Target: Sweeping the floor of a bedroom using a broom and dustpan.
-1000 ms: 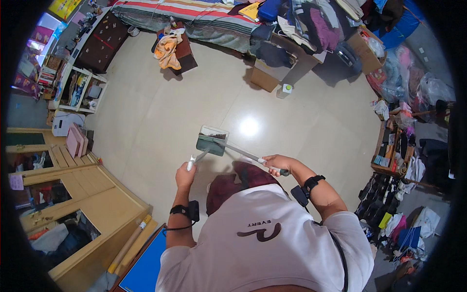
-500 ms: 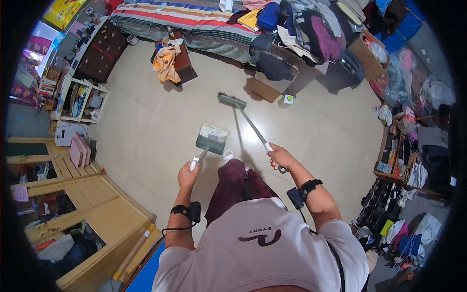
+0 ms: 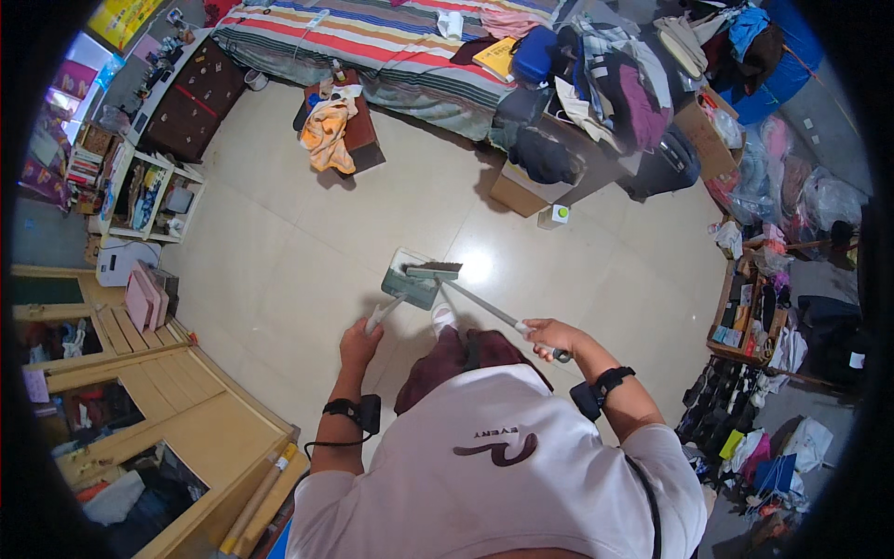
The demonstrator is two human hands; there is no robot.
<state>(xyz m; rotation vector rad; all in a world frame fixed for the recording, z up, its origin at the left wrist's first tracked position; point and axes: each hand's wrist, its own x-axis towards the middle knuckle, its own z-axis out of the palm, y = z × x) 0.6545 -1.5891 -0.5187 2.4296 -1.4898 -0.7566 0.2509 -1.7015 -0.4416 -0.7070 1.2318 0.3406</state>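
My left hand (image 3: pixel 358 343) is closed around the pale handle of a long-handled dustpan (image 3: pixel 421 295), a green and whitish pan in front of my feet. My right hand (image 3: pixel 551 339) grips the grey pole of a broom (image 3: pixel 484 306) near its dark end. The broom's head, green with dark bristles, overlaps the right side of the pan opening. From this angle I cannot tell whether the bristles touch the pan. Any sweepings in the pan are too small to make out.
A bed with a striped cover (image 3: pixel 372 47) spans the far side. Before it stand a brown stool (image 3: pixel 365 140) with an orange cloth (image 3: pixel 326 135), a cardboard box (image 3: pixel 518 189) and a white carton (image 3: pixel 553 217). Wooden cabinets (image 3: pixel 223 401) flank the left; a low shelf (image 3: pixel 745 307) stands right.
The broom head has come back toward me and left, from the bare floor to over the dustpan. My right hand has lowered slightly. The dustpan has shifted a little.
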